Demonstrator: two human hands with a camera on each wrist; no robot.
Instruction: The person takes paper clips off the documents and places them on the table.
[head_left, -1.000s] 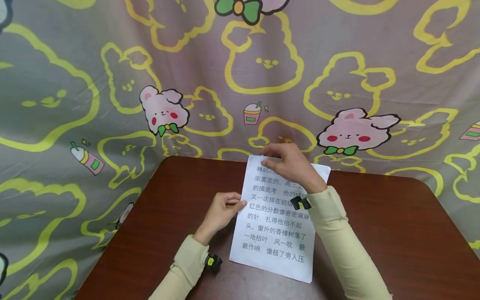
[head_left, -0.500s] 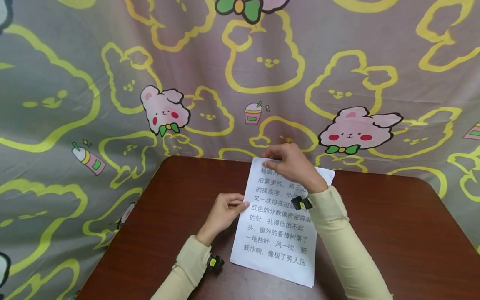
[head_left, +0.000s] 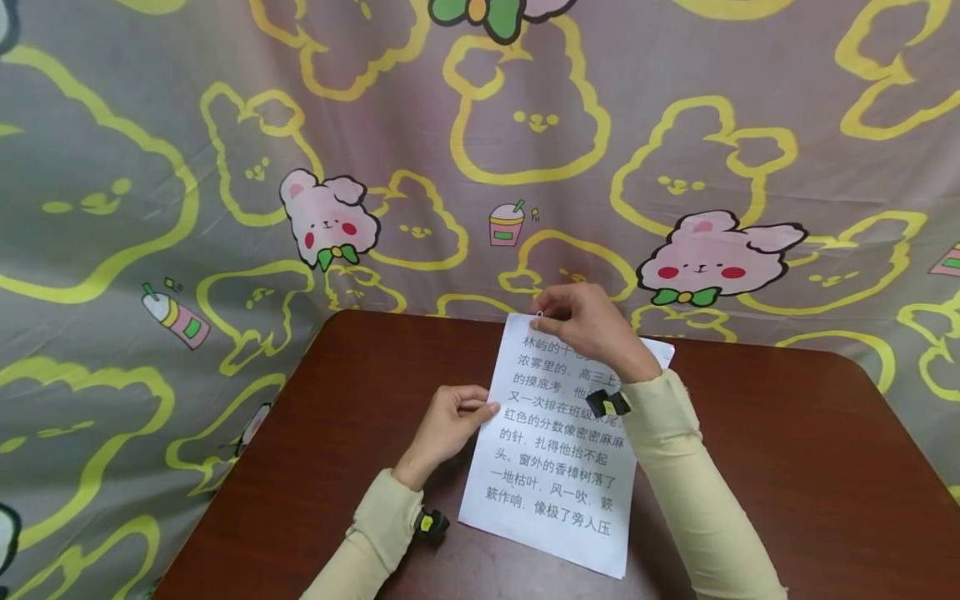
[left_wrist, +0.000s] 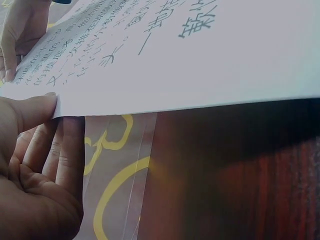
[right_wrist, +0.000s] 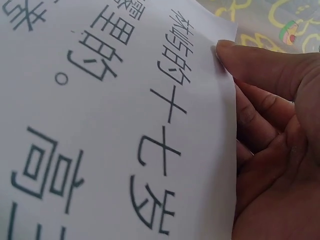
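Sheets of printed paper (head_left: 555, 467) are held tilted above the table, the top sheet covered in large Chinese characters. My left hand (head_left: 446, 429) pinches their left edge, its thumb (left_wrist: 40, 111) on the printed side and its fingers beneath. At the top edge, my right hand (head_left: 592, 325) pinches the paper near the upper left corner. In the right wrist view its thumb (right_wrist: 250, 62) lies on the front and its other fingers are behind. A tiny pale loop (head_left: 539, 314) shows by the right fingertips; what it is cannot be told.
The dark reddish-brown table (head_left: 787, 467) spreads under both arms. A grey curtain (head_left: 420, 108) with yellow bear outlines and pink rabbits hangs along its back and left edges. A small black camera mount (head_left: 431, 525) sits on the left wrist, and another (head_left: 607, 406) on the right.
The paper has shifted slightly right, both hands keeping hold of its edges. The right hand has moved slightly right along the top edge, and a tiny pale loop now shows at its fingertips.
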